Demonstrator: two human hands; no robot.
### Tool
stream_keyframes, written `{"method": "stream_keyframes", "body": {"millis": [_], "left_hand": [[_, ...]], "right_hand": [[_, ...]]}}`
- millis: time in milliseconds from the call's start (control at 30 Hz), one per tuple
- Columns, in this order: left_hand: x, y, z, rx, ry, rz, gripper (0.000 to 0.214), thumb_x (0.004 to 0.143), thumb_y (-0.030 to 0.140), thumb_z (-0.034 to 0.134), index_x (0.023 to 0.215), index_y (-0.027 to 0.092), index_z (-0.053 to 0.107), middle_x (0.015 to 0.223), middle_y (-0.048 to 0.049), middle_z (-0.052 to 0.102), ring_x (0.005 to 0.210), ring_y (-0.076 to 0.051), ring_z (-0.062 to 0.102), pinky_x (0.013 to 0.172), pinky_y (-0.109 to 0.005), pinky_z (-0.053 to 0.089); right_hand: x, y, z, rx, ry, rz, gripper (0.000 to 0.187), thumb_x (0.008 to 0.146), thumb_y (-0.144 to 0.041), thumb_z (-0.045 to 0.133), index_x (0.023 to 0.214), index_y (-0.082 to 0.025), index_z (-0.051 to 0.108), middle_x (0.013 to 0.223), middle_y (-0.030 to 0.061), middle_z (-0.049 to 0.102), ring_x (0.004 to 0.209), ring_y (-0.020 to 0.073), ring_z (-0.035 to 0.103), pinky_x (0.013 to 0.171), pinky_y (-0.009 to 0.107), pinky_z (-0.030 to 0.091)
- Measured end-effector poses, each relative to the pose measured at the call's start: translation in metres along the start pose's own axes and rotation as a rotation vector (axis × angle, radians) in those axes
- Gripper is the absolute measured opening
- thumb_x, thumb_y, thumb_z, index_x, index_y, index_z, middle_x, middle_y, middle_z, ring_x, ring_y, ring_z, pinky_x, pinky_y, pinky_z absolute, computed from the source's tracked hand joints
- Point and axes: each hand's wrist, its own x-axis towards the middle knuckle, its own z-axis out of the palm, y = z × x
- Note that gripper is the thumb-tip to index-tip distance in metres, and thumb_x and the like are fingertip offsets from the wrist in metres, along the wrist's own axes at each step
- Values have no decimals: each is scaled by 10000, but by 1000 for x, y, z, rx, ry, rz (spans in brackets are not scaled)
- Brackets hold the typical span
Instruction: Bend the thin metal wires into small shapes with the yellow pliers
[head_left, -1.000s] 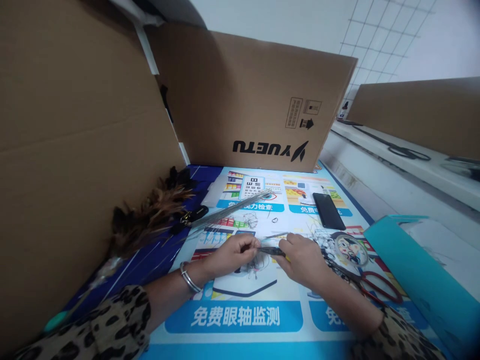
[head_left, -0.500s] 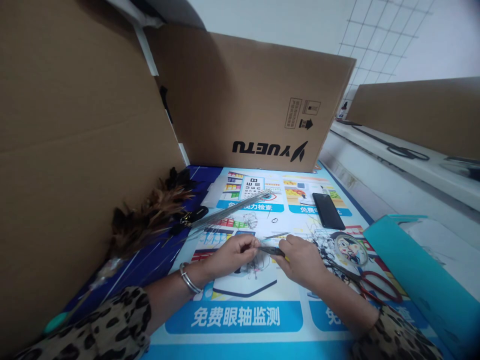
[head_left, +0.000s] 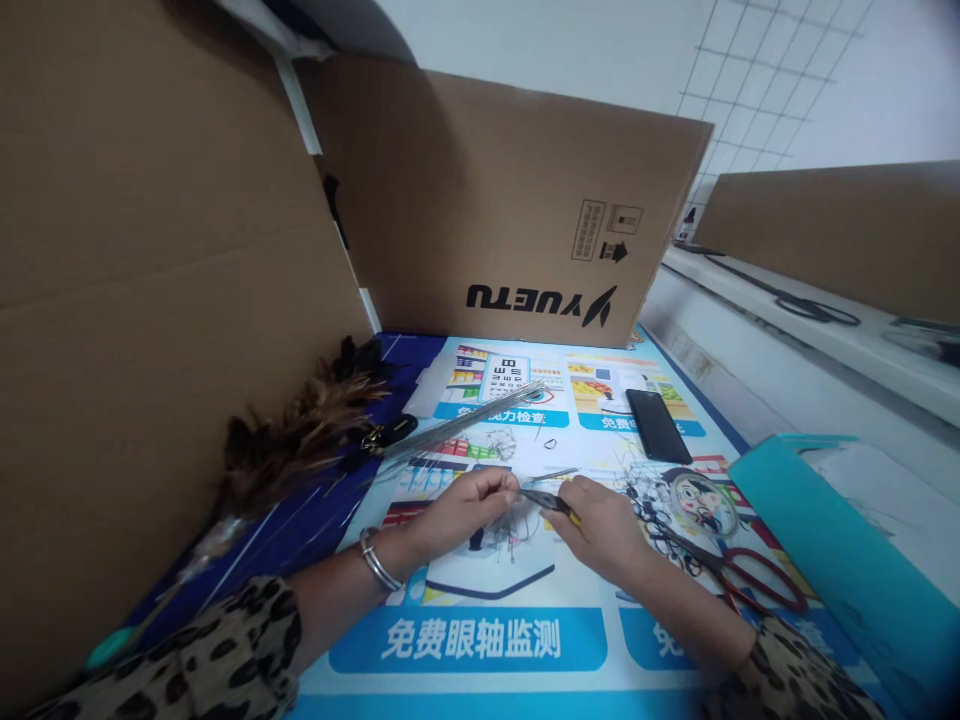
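Observation:
In the head view my right hand [head_left: 611, 530] is closed around the handles of small pliers [head_left: 546, 499], with some yellow showing on the grip. Their dark jaws point left and meet the fingertips of my left hand [head_left: 472, 512]. Thumb and fingers of that hand are pinched together; whatever lies between them is too small to make out. Under the hands is a loose tangle of thin wire bits [head_left: 511, 535]. A bundle of long, straight, silvery wires [head_left: 465, 418] lies slantwise beyond my left hand.
Right of my right hand are red-handled scissors [head_left: 757, 578], a round clear dish [head_left: 701, 500] and small black loops. A black phone [head_left: 658, 426] lies farther back. Brown feathers [head_left: 300, 415] lie at left by cardboard [head_left: 495, 180]. A teal box [head_left: 840, 540] stands at right.
Both hands hold nearly the same pose, the plier jaws still at the left fingertips. The whole view has shifted very slightly.

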Motion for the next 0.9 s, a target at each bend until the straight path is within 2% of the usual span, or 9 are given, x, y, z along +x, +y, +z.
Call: {"method": "stream_keyframes", "body": {"millis": [433, 667, 900], "left_hand": [[0, 1, 0, 54, -41, 18, 245, 849, 361, 439, 740, 146, 478, 620, 38, 387, 544, -80, 335, 490, -189, 275], [1, 1, 0, 104, -44, 29, 242, 846, 362, 433, 756, 148, 499, 648, 28, 401, 568, -90, 350, 508, -195, 290], [1, -2, -1, 154, -24, 43, 232, 858, 338, 421, 759, 145, 502, 662, 23, 409, 587, -94, 363, 527, -200, 309]], "right_hand": [[4, 9, -1, -24, 27, -116, 262, 846, -442, 439, 813, -191, 508, 836, 37, 530, 802, 165, 475, 672, 261, 319], [4, 9, -7, -190, 41, -133, 231, 833, -428, 468, 814, -204, 520, 822, 44, 528, 792, 183, 462, 638, 274, 282], [1, 8, -5, -213, 38, -113, 247, 849, -445, 433, 836, -213, 518, 838, 43, 532, 795, 185, 470, 619, 268, 266]]}}
